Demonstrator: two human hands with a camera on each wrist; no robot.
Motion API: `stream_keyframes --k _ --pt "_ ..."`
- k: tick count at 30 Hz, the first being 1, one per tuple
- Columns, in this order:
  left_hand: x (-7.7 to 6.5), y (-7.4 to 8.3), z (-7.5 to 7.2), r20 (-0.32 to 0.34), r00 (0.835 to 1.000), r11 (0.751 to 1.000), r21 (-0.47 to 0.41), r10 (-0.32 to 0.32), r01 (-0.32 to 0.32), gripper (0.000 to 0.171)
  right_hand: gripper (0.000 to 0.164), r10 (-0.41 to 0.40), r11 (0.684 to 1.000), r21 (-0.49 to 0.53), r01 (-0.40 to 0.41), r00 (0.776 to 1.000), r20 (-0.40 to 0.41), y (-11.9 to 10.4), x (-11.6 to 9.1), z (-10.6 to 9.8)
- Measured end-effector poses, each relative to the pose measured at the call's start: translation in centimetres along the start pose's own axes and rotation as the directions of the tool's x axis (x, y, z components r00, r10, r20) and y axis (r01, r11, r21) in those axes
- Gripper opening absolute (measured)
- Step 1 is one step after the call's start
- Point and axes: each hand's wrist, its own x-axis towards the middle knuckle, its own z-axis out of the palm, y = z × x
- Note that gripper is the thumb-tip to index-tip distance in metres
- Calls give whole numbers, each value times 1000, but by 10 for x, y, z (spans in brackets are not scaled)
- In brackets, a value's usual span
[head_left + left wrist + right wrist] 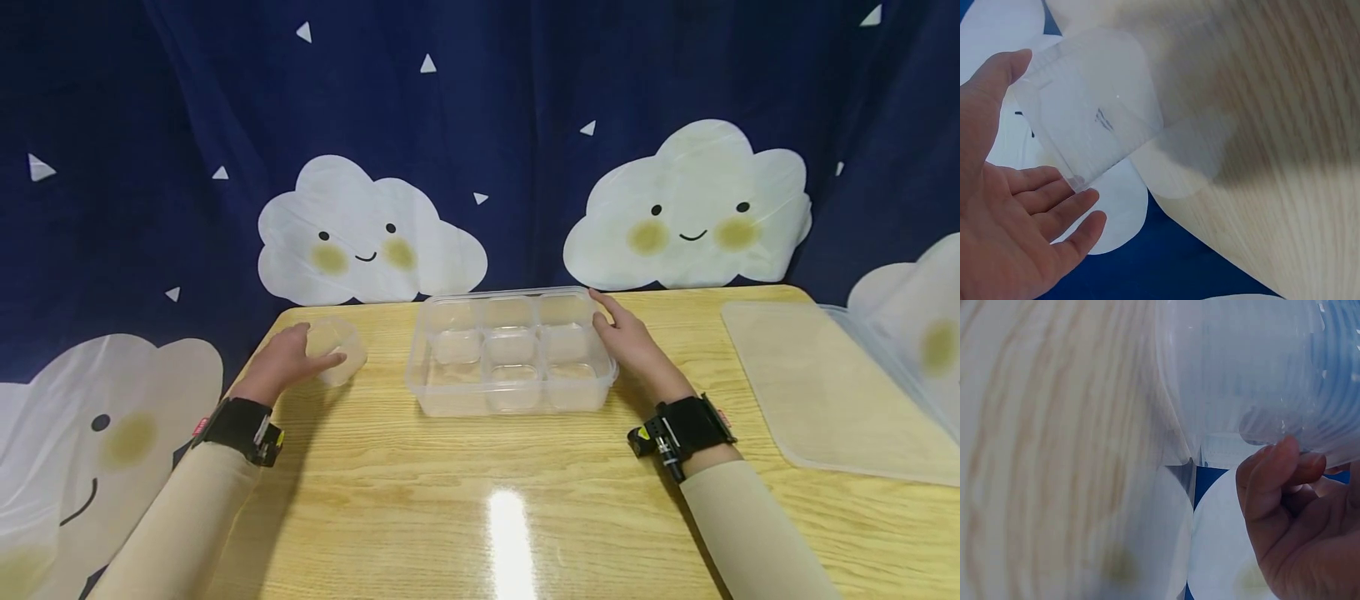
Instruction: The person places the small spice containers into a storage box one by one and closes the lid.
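In the head view, my left hand (pixel 288 358) pinches a small clear plastic container (pixel 335 343) over the table's back left corner. Its squarish shape shows well in the left wrist view, where the container (pixel 1094 103) sits between the thumb and the fingertips of the left hand (pixel 1035 206). A clear divided storage box (pixel 457 392) with several compartments rests at the back middle of the table. My right hand (pixel 630 337) grips that box at its back right side. Up close in the right wrist view, curled fingers (pixel 1279 469) meet the edge of the plastic.
Light wood grain covers the table (pixel 420 500). A translucent flat lid (pixel 840 383) lies at the right, reaching past the table's edge. Behind the table hangs a dark blue curtain (pixel 510 100) with smiling clouds and small white triangles.
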Motion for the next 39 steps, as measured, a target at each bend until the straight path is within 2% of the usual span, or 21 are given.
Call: stream_keyframes --k 5,13,18,23,26,33,36,39 --pt "2 -1 3 -9 1000 1000 13 4 -3 100 56 -6 1000 -1 6 1000 -4 -1 -1 -1" --pt "0 1 4 -64 998 1000 9 18 -18 97 56 -10 1000 1 10 1000 0 1 -1 -1" --pt "-1 4 5 -134 990 998 -10 52 -54 92 56 -15 1000 2 15 1000 -5 2 -1 -1" --pt "0 9 3 -234 967 994 -22 98 -107 86 56 -12 1000 4 12 1000 -7 2 -1 -1" --pt "1 16 0 -257 959 991 -23 121 -131 86 56 -14 1000 7 14 1000 -10 3 0 -2" --pt "2 40 -16 -201 968 984 -60 151 -167 90 56 -18 1000 15 18 1000 -10 3 2 -2" --pt "4 52 -24 -195 964 976 -85 181 -200 90 56 -22 1000 14 23 1000 -9 4 2 -1" --pt "6 66 -32 -209 954 966 -92 217 -240 90 56 -24 1000 12 24 1000 -7 5 3 0"
